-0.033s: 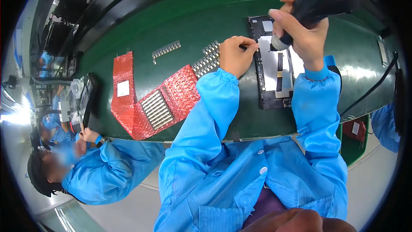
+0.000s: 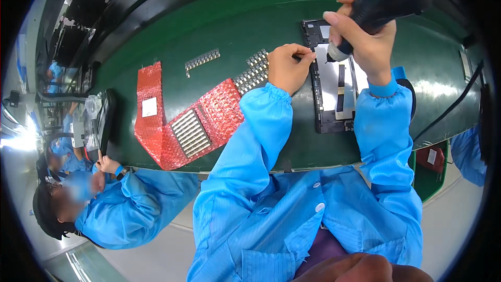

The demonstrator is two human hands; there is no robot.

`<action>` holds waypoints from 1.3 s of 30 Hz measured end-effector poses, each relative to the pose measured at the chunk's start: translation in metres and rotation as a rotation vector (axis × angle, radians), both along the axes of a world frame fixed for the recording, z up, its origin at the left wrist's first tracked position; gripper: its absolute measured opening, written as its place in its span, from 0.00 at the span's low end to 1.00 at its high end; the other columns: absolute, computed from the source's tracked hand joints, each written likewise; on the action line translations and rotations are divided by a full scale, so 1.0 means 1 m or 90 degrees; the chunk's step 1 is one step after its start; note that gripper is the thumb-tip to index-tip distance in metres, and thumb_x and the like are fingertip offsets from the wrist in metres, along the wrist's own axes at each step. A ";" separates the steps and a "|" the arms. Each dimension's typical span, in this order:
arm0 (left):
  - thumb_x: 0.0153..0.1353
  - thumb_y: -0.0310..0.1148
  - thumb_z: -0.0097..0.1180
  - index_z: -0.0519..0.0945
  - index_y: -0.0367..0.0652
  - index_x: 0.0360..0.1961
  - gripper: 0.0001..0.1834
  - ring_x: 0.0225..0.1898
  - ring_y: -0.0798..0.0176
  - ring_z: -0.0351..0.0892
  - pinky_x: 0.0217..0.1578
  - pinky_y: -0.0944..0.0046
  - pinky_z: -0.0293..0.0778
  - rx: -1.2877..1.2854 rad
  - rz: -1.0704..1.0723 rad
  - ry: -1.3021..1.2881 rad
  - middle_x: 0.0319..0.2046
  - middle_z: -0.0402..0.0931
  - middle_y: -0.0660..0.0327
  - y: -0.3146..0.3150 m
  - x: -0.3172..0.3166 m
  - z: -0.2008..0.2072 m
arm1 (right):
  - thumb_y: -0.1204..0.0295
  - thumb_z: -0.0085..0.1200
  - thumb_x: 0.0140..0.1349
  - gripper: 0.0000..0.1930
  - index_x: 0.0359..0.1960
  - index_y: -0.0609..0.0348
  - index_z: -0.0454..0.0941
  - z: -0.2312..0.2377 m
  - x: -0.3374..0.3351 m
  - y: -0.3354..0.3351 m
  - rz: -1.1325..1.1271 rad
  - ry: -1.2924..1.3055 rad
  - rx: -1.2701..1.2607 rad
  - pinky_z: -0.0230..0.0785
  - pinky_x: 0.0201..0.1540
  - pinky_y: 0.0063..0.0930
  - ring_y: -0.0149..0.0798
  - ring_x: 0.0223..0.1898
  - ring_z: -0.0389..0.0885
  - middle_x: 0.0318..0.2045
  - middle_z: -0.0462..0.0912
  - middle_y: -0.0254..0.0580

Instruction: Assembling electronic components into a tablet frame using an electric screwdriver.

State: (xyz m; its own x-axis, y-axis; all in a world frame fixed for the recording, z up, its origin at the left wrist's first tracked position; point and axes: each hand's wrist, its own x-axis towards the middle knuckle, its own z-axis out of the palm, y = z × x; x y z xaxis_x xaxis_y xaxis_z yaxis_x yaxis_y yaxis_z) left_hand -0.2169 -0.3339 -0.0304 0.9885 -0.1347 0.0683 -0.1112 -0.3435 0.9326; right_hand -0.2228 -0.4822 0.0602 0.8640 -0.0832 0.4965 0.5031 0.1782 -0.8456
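My right hand (image 2: 368,39) is wrapped round a black electric screwdriver (image 2: 383,2) with a pale collar near its tip. The tip points down over a device frame (image 2: 327,99), a flat black housing like a tablet's with a silvery middle, lying on the green bench. My left hand (image 2: 288,69) is closed in a pinch at the frame's left edge; whatever its fingertips hold is too small or hidden to make out. Just left of that hand lie sheets of small metallic parts (image 2: 251,77), partly covered by it.
Red bubble wrap (image 2: 222,107) with a tray of silvery strips (image 2: 191,133) lies to the left. A separate strip of small parts (image 2: 202,61) lies farther back. A black cable (image 2: 451,107) crosses the right side. A co-worker in blue (image 2: 120,209) sits at the left.
My right hand and the screwdriver have shifted slightly left. My left hand stays at the frame's edge, almost unmoved.
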 end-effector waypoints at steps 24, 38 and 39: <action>0.49 0.23 0.58 0.80 0.30 0.23 0.05 0.17 0.66 0.79 0.19 0.70 0.73 -0.054 -0.010 0.178 0.17 0.78 0.54 0.005 0.005 0.020 | 0.81 0.60 0.50 0.13 0.37 0.67 0.72 -0.020 0.023 0.021 0.008 0.022 -0.032 0.67 0.22 0.20 0.26 0.17 0.73 0.18 0.76 0.36; 0.49 0.22 0.56 0.80 0.29 0.22 0.04 0.17 0.65 0.79 0.19 0.68 0.74 -0.057 -0.008 0.179 0.17 0.78 0.54 0.006 0.005 0.019 | 0.81 0.60 0.50 0.13 0.37 0.65 0.73 -0.022 0.023 0.024 0.056 -0.006 -0.097 0.65 0.20 0.17 0.25 0.17 0.74 0.19 0.76 0.35; 0.49 0.21 0.55 0.80 0.29 0.23 0.04 0.17 0.64 0.79 0.19 0.67 0.74 -0.056 -0.007 0.174 0.17 0.78 0.53 0.009 0.006 0.018 | 0.80 0.62 0.48 0.13 0.35 0.64 0.74 -0.022 0.023 0.027 0.055 0.003 -0.080 0.65 0.20 0.17 0.25 0.18 0.74 0.19 0.77 0.34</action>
